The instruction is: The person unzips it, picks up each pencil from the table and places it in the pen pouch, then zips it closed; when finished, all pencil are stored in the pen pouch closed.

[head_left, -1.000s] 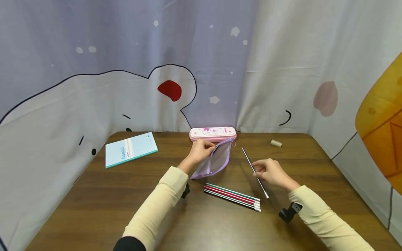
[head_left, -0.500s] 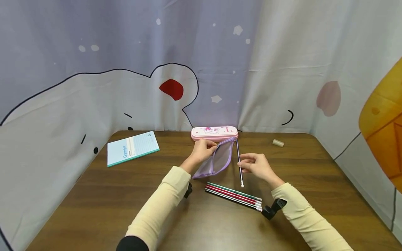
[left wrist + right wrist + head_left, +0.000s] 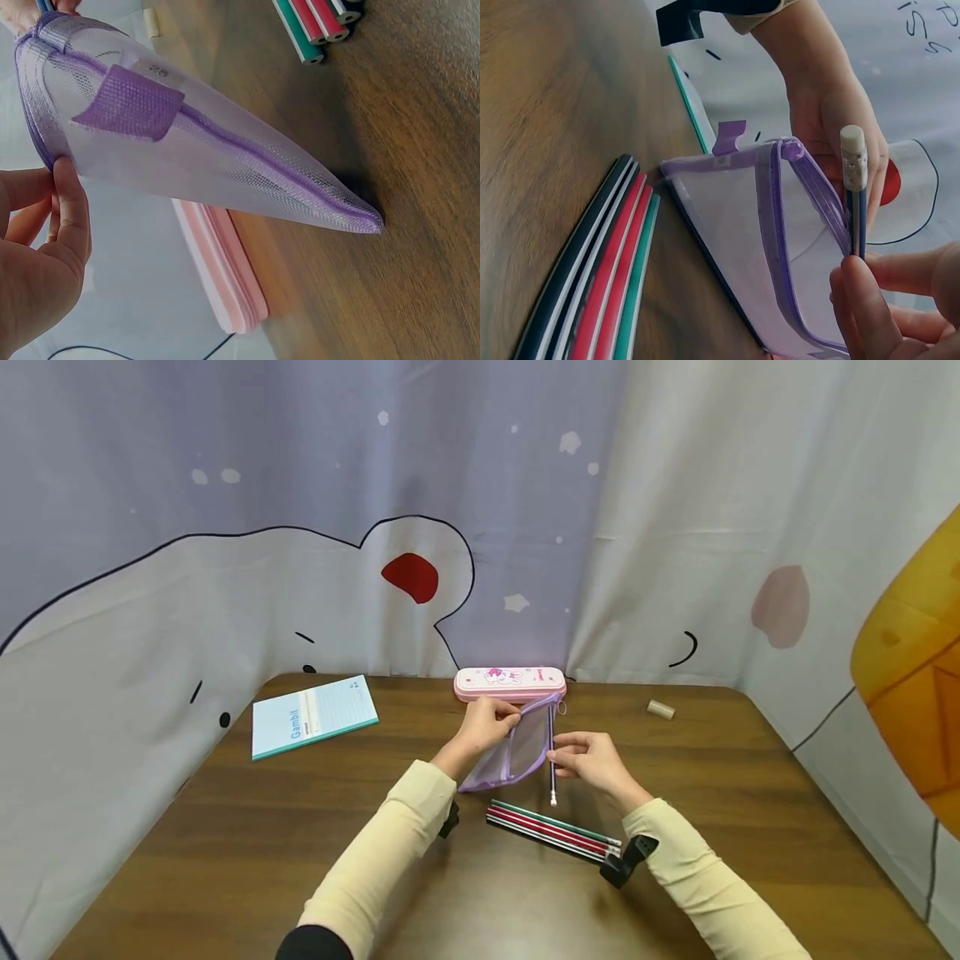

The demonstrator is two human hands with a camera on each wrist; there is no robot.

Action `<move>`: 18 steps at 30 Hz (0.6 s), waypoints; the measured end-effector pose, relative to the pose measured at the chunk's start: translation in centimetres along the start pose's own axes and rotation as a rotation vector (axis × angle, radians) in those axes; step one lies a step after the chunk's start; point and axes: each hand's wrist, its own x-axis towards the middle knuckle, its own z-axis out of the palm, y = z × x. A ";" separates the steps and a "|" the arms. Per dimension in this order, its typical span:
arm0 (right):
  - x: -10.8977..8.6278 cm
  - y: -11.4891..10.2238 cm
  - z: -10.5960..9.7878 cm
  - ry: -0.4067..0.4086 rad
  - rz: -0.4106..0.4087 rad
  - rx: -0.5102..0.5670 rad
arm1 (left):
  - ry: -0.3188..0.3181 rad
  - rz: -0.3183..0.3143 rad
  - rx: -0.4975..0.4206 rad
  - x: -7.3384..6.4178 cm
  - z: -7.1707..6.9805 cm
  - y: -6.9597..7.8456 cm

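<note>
Now the pencil (image 3: 855,187) has shifted left, apparently into the pouch (image 3: 195,169).

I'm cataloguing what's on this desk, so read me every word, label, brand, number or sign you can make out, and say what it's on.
"Gambit": notebook; its smaller print is too small to read.
Red lettering: pink case, too small to read.
Small dark mark: purple mesh pouch, too blurred to read.
Large letters, right wrist view: curtain, sideways and cut off; no whole word readable.
</note>
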 end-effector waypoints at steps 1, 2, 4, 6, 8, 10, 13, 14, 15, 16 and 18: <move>0.1 0.0 0.1 0.005 0.006 0.010 | 0.000 -0.002 0.001 0.0 0.1 0.0; 0.3 0.1 0.3 0.012 0.011 0.022 | 0.001 -0.001 0.003 0.0 0.1 0.0; 0.6 0.1 0.6 0.032 0.023 0.044 | 0.004 -0.003 0.014 0.0 0.2 0.1; 1.0 0.0 0.9 0.054 0.033 0.054 | 0.000 0.001 0.023 0.0 0.2 0.1; 1.3 0.0 1.2 0.094 0.048 0.060 | -0.008 0.011 0.028 0.0 0.3 0.2; 1.6 0.0 1.5 0.136 0.051 0.055 | -0.017 0.019 0.026 0.1 0.5 0.3; 2.0 0.0 2.0 0.186 0.056 0.056 | -0.021 0.012 0.008 0.1 0.6 0.5; 2.1 0.0 2.2 0.200 0.061 0.061 | -0.022 0.009 0.005 0.1 0.7 0.5; 2.2 0.0 2.3 0.214 0.071 0.066 | -0.021 0.006 0.005 0.1 0.7 0.6; 2.3 0.0 2.5 0.224 0.084 0.072 | -0.022 0.001 0.001 0.1 0.8 0.6; 2.5 0.1 2.7 0.248 0.105 0.080 | -0.029 0.004 0.005 0.0 0.9 0.7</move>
